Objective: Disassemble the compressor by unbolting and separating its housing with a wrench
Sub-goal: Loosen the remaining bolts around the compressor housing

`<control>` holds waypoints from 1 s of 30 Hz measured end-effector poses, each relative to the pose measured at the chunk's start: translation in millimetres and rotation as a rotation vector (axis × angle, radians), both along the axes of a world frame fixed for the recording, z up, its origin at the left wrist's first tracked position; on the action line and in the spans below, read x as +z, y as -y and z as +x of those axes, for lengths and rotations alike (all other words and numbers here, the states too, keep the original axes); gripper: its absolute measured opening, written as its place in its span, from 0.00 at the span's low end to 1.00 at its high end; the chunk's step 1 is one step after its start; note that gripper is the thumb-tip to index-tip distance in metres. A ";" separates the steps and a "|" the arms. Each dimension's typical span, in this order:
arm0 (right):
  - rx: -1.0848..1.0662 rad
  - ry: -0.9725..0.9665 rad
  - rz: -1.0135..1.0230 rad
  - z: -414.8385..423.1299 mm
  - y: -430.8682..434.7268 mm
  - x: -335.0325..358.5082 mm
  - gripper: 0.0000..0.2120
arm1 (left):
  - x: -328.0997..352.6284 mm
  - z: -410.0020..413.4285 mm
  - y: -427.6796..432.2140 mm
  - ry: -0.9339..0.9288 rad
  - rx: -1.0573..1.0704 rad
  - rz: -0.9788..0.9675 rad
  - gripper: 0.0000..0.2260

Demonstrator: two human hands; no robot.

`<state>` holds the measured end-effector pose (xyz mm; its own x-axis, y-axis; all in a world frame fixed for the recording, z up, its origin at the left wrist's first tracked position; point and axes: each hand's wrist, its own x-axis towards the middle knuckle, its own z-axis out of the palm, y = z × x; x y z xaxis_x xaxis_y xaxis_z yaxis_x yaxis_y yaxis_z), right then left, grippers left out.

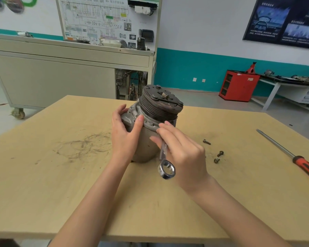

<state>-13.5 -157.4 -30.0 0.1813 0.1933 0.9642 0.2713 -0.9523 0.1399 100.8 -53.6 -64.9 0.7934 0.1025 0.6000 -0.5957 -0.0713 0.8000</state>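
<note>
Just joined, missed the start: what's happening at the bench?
A person is working on a compressor standing pulley-up on the wooden table. The left hand grips its housing; the right hand holds a wrench, upper end at the flange under the pulley, ring end hanging free. Three loose bolts lie on the table to the right, a red-handled screwdriver beyond them. The housing has not been separated yet.

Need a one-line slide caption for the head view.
Left hand steadies the compressor while right hand holds a wrench at its flange; three loose bolts lie alongside.
</note>
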 end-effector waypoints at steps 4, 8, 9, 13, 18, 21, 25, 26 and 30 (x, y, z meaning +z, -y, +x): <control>-0.050 0.005 -0.054 0.1 -4.8 3.9 0.10 | -2.2 3.7 0.5 0.004 -0.008 -0.017 0.24; -0.240 0.007 -0.105 5.6 -20.4 4.8 0.06 | -2.8 8.6 3.3 -0.002 0.020 -0.065 0.22; -0.253 0.006 -0.088 5.6 -22.6 5.1 0.06 | -3.8 10.0 3.4 -0.002 0.026 -0.067 0.21; -0.264 0.003 -0.053 0.0 -24.2 5.7 0.07 | -6.1 10.2 3.4 -0.006 0.036 -0.052 0.21; -0.416 -0.078 0.049 4.0 -40.8 24.2 0.11 | -4.2 7.3 7.0 -0.051 -0.116 -0.119 0.32; -0.453 -0.197 0.067 10.0 -56.5 22.6 0.10 | -2.1 -2.4 10.5 -0.145 -0.296 -0.207 0.48; -0.383 -0.141 0.108 4.7 -48.6 17.4 0.10 | 2.9 -1.8 1.8 -0.057 -0.092 -0.104 0.24; -0.295 -0.098 0.111 2.2 -40.8 10.7 0.09 | 3.3 -0.8 1.4 -0.040 -0.052 -0.080 0.25; 0.428 -0.199 0.472 -8.5 9.8 -18.8 0.04 | -0.4 0.1 -0.6 -0.007 -0.022 -0.013 0.25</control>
<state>-22.0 -167.2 -48.9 0.3658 -0.1466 0.9191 0.6167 -0.7014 -0.3573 101.0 -53.0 -65.2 0.7996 0.0928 0.5933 -0.5917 -0.0473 0.8048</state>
